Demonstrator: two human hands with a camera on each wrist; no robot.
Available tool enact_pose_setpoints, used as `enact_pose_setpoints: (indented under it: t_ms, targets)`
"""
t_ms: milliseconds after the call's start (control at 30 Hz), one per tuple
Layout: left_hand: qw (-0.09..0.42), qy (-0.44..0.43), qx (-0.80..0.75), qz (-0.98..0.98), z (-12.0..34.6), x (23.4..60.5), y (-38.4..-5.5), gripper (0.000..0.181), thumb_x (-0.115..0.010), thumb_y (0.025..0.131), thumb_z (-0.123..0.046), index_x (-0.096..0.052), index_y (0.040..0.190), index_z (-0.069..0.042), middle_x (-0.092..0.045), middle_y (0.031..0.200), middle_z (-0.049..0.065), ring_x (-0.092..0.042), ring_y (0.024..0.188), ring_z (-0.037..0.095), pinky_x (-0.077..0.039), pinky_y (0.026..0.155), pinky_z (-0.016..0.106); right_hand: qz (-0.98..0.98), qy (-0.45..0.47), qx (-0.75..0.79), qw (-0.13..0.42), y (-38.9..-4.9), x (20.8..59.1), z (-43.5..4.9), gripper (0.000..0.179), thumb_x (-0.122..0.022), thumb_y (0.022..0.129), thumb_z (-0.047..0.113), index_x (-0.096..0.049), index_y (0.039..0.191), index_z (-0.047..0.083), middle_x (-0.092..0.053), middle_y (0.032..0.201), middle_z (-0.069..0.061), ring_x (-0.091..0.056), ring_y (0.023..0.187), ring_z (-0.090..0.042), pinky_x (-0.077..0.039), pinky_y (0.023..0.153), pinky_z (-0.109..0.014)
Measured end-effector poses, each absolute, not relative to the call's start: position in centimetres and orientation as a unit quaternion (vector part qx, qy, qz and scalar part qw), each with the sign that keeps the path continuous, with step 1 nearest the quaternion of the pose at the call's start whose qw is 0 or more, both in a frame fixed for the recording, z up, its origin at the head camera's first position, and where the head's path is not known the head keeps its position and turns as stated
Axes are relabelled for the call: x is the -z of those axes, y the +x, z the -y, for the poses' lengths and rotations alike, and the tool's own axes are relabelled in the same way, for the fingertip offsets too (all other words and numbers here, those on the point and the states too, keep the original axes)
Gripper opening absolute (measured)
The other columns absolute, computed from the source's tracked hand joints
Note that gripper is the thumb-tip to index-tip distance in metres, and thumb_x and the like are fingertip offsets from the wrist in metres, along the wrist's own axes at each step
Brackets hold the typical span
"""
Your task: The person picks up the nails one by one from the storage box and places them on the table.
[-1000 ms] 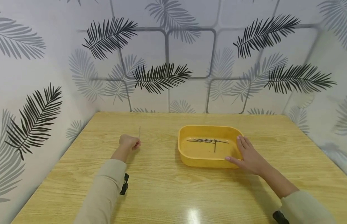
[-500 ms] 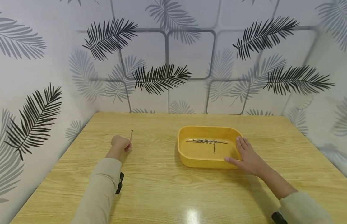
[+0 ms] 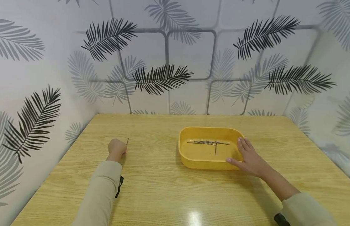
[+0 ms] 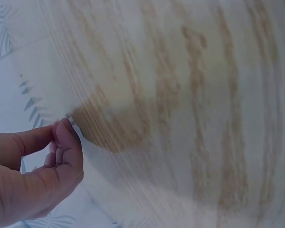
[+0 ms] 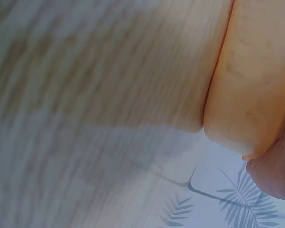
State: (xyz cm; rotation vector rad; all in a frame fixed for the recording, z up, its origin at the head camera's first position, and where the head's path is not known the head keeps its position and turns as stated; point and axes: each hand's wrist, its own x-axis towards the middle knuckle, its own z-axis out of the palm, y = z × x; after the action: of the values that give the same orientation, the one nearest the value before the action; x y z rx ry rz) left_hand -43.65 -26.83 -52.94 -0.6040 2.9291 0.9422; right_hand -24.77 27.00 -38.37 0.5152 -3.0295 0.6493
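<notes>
Nail [image 3: 128, 141] first: it's in your left hand [image 3: 117, 147], left of centre in the head view, and the left wrist view shows you pinching it, with just a sliver of metal poking past thumb and fingertip. Its long axis runs mostly up and down the frame, top tipped a bit to the right. The wider, head-like end is up top, aimed toward the far edge of the bench [image 3: 152, 185]. Your hand hides the other end, so you can't tell from here whether it touches down or how steeply it stands.

Your other nails [image 3: 203, 142] lie in the yellow tray [image 3: 210, 164], right of centre and well apart from that left hand. So from your left hand the bunch is straight off to the right, about level in the frame, and your right hand [image 3: 249, 158] is the nearer one. Most of them lie left to right, same as the tray's long side, kinda bunched together. One odd nail [image 3: 215, 148] runs up and down the frame, top end right by the bunch. Too small to say which ends are pointy.

Your right hand has its fingers straight over the tray's right end, thumb out at the front rim, no nail in it.
</notes>
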Motion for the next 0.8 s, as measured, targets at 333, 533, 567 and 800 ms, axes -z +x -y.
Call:
enact_pose_setpoints:
  t_ms: [333, 533, 567, 800]
  targets:
    - [-0.029, -0.176, -0.289, -0.941, 24.3, 49.2, -39.6, 0.017, -0.047, 0.074, 0.001, -0.045, 0.059, -0.008, -0.041, 0.059, 0.006, -0.036, 0.049, 0.016, -0.033, 0.040, 0.028, 0.964, 0.164, -0.208, 0.000, -24.8, 38.4, -27.0, 0.096, -0.054, 0.088, 0.050, -0.008, 0.142, -0.014, -0.002, 0.150, -0.033, 0.002, 0.139, -0.047, -0.010, 0.107, -0.065]
    - [0.005, -0.166, -0.304, -0.938, 19.6, 39.9, -32.0, 0.030, -0.041, 0.079, 0.006, -0.031, 0.056, -0.010, -0.032, 0.056, 0.004, -0.030, 0.049, 0.014, -0.029, 0.044, 0.025, 0.964, 0.165, -0.210, 0.005, -24.7, 38.4, -27.0, 0.095, -0.054, 0.088, 0.050, -0.008, 0.142, -0.014, -0.003, 0.150, -0.033, 0.002, 0.139, -0.047, -0.010, 0.107, -0.064]
    - [0.005, -0.163, -0.301, -0.940, 19.2, 39.2, -31.3, 0.031, -0.040, 0.079, 0.006, -0.030, 0.055, -0.011, -0.031, 0.056, 0.003, -0.030, 0.050, 0.014, -0.029, 0.044, 0.024, 0.963, 0.165, -0.211, 0.005, -24.7, 38.4, -27.0, 0.095, -0.054, 0.088, 0.049, -0.008, 0.142, -0.014, -0.003, 0.150, -0.033, 0.002, 0.139, -0.047, -0.010, 0.107, -0.065]
    - [-0.008, -0.155, -0.289, -0.945, 18.2, 38.3, -29.9, 0.030, -0.039, 0.080, 0.005, -0.032, 0.056, -0.010, -0.033, 0.058, 0.003, -0.032, 0.052, 0.015, -0.028, 0.043, 0.023, 0.964, 0.167, -0.209, 0.007, -24.6, 38.4, -27.0, 0.095, -0.054, 0.088, 0.049, -0.009, 0.142, -0.015, -0.004, 0.149, -0.034, 0.001, 0.139, -0.048, -0.010, 0.107, -0.065]
